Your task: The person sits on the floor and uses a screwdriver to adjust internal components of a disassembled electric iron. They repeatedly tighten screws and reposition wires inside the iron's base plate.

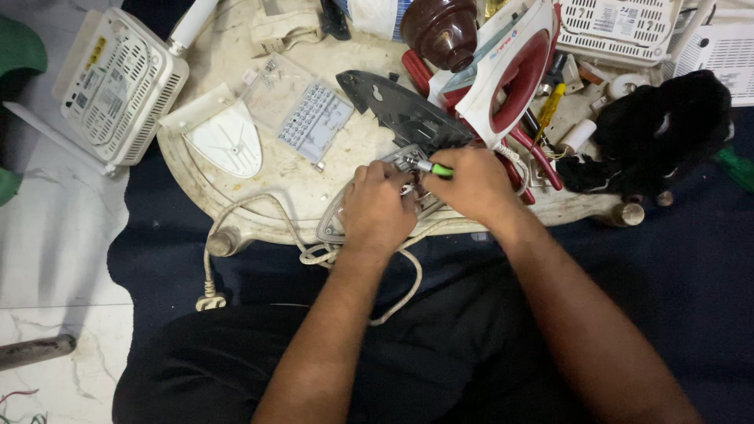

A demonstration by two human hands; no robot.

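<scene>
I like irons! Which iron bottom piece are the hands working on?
The silvery metal soleplate under both hands at the table's near edge; the dark grey soleplate-shaped piece and white plastic iron-shaped cover lie untouched farther away.

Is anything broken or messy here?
Yes. An iron is in pieces: its red-and-white shell lies tipped over, the dark plate lies apart, and both hands work on the metal base.

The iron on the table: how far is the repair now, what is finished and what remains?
Done: the iron is taken apart. Its red and white shell, dark inner plate and white cover lie separately on the table. In hand: the left hand steadies the metal soleplate while the right hand works on it with a green-handled tool. Left: all parts remain unassembled.
</scene>
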